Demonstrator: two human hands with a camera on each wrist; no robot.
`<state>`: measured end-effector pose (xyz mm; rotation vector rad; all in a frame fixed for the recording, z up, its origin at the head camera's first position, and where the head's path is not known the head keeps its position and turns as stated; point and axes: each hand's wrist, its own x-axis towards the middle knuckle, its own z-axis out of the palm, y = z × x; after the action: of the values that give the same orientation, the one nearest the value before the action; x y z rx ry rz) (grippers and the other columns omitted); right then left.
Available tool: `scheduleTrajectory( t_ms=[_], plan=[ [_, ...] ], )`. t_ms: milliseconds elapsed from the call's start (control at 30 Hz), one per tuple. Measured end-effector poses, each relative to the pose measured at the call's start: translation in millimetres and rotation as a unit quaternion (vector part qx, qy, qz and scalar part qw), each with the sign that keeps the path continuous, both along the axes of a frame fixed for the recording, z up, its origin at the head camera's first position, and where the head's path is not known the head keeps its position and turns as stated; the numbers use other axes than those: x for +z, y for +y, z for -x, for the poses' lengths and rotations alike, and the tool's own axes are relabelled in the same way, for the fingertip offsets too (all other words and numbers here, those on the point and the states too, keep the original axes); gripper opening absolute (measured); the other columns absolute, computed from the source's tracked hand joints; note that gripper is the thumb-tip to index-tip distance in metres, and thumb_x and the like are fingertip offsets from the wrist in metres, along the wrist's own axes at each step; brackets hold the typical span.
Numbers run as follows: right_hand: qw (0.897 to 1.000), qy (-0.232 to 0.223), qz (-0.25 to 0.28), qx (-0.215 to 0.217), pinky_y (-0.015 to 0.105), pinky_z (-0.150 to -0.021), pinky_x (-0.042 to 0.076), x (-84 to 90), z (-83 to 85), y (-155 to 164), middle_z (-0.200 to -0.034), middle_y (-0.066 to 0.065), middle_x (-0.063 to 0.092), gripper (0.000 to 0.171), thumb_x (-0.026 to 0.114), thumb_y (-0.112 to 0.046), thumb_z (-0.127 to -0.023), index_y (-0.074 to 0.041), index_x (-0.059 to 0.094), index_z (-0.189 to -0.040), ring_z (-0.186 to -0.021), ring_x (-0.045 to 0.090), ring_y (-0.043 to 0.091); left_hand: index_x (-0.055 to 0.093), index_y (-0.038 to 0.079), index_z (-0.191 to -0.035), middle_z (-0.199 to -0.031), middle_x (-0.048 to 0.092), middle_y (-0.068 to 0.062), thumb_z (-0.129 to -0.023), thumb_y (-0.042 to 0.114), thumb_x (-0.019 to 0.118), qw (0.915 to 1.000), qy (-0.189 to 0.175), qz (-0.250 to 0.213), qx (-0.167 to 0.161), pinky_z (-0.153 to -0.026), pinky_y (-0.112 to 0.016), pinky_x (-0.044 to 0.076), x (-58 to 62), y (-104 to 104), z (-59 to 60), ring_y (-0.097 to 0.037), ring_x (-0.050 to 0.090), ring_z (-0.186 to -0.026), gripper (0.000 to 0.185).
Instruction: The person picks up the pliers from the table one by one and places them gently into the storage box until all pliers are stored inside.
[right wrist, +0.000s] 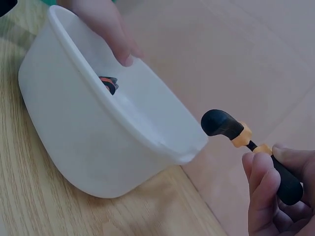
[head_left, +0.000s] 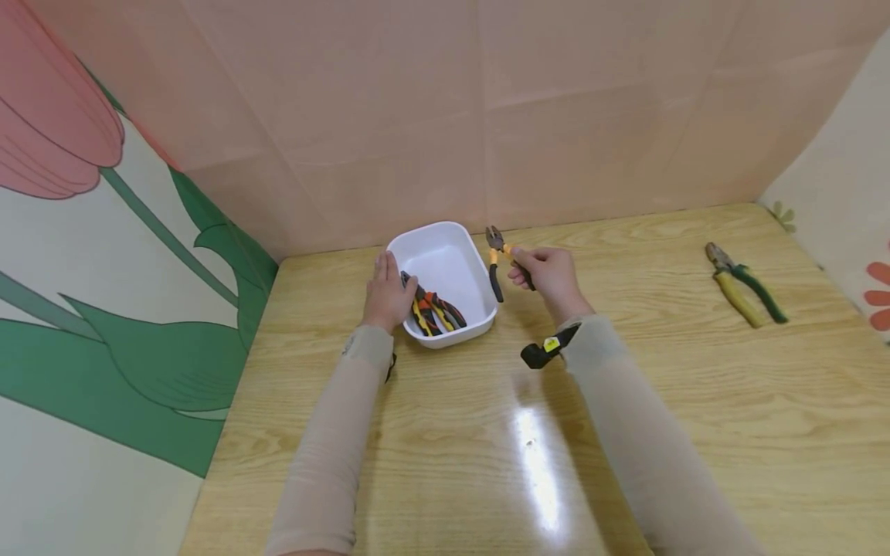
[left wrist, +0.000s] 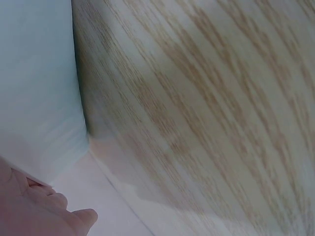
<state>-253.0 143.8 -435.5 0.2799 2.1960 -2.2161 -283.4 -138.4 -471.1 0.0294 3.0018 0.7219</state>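
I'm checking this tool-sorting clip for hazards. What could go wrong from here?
The right hand holds the black-and-orange pliers by one handle only, beside the white plastic tub; they might swing or slip and hit the rim. The left hand rests on the tub's near-left rim, close to the pliers already inside, so a dropped tool could strike fingers. The light tub might also tip or slide on the glossy wooden table.

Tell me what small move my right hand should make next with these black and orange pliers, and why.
Probably carry the black and orange pliers a little left, over the white plastic tub, and lower them in. The right hand grips them just outside the tub's right rim, the left hand rests on its left rim, and similar pliers already lie inside.
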Motion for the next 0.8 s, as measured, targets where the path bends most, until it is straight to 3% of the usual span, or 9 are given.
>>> scheduleTrajectory(
  t_ms=[200, 800],
  plan=[
    [1.000, 0.005, -0.001, 0.008, 0.018, -0.055, 0.055, 1.5, 3.6, -9.3, -0.062, -0.003, 0.067, 0.041, 0.064, -0.020, -0.101, 0.018, 0.064, -0.116, -0.054, 0.062, 0.004, 0.001, 0.003, -0.162, -0.170, -0.001, -0.015, -0.107, 0.044, 0.040, 1.0000, 0.000, 0.003, 0.002, -0.125, -0.054, 0.012, 1.0, 1.3, 0.5, -0.031, 0.002, -0.156, 0.079],
    [0.999, 0.001, -0.024, 0.033, 0.016, -0.051, 0.050, 3.0, 3.7, -35.0, -0.061, -0.003, 0.066, 0.037, 0.066, -0.023, -0.101, 0.013, 0.069, -0.107, -0.051, 0.060, 0.003, -0.002, 0.003, -0.162, -0.170, -0.002, -0.016, -0.108, 0.044, 0.038, 1.0000, -0.001, 0.004, -0.003, -0.125, -0.054, 0.011, 1.4, 3.1, 0.5, -0.032, 0.000, -0.156, 0.078]
  ],
)
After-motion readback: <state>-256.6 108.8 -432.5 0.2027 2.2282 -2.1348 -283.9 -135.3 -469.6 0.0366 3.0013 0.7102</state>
